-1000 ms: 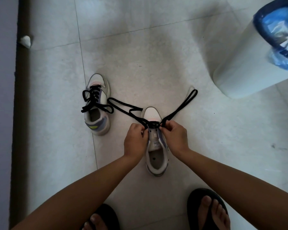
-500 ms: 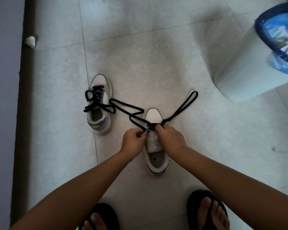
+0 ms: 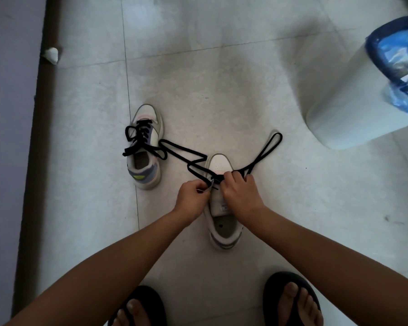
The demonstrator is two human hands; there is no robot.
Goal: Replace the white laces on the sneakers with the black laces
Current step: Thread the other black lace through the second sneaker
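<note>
Two white sneakers stand on the tiled floor. The left sneaker is fully laced in black, its loose ends lying beside it. The right sneaker has a black lace threaded near its toe, one end trailing left, the other looping out to the right. My left hand pinches the tip of the lace at the shoe's left eyelets. My right hand grips the shoe's upper and the lace on the right side. No white lace is in view.
A white bin with a blue liner stands at the right. A dark skirting and wall run down the left, with a small white scrap beside them. My feet in black sandals are at the bottom edge.
My left hand has drawn back a little to the left with the lace tip. The left stretch of lace has slackened into a zigzag. My right hand has shifted over the tongue.
</note>
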